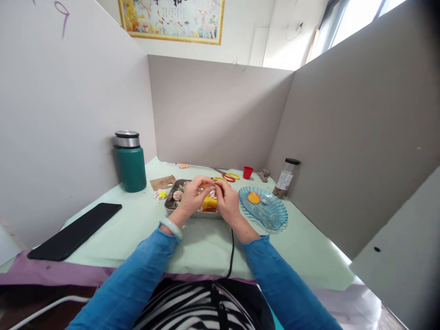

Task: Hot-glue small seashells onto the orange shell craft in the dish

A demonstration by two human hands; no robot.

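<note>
Above a metal tray (193, 214) of small decorated pieces, my left hand (193, 197) and my right hand (227, 200) meet at the fingertips. Both are closed in a pinch, and a small thing may be between them, too hidden to name. A yellow piece (209, 203) shows in the tray below the hands. Just right of my right hand lies a blue ridged glass dish (271, 219), with an orange round piece (254, 197) and a small speckled bit (264, 201) in it.
A green bottle (131, 167) and a black flat pad (76, 230) are at left. Behind the tray lie scissors (228, 177) and a red cup (248, 173). A black-lidded jar (286, 178) leans at right. A black cable (233, 252) crosses the table's front. Panels enclose three sides.
</note>
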